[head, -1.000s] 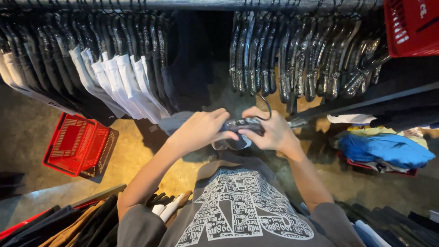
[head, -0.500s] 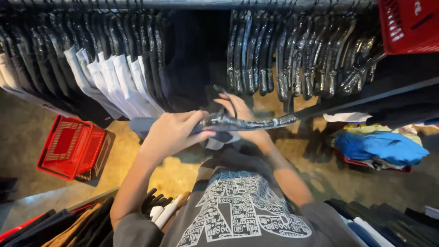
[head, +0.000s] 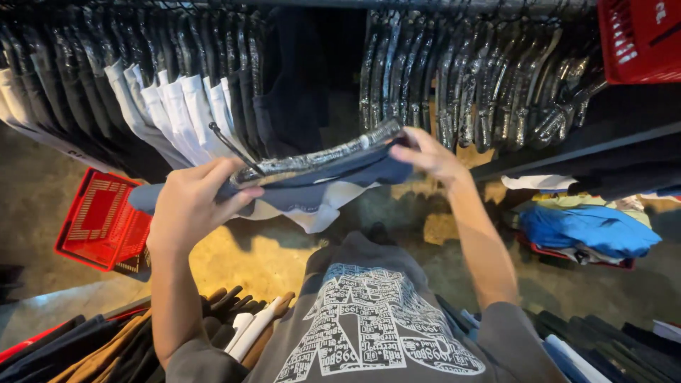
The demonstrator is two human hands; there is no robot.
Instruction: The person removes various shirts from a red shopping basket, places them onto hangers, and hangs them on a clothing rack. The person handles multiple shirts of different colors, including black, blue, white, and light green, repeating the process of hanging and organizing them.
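Glossy, seemingly plastic hanger [head: 319, 157]; matt cloth.

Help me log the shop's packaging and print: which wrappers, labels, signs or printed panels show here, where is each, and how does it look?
Clear plastic wrap: over the hanger in both hands, glossy, crinkled.
Plastic sleeves: on hangers along the top right rail, shiny grey.
Printed panel: on the person's grey shirt, bottom centre, white blocky design.
No signs or screens.

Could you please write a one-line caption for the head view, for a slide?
Left hand and right hand hold a dark garment on a hanger before a clothes rail.
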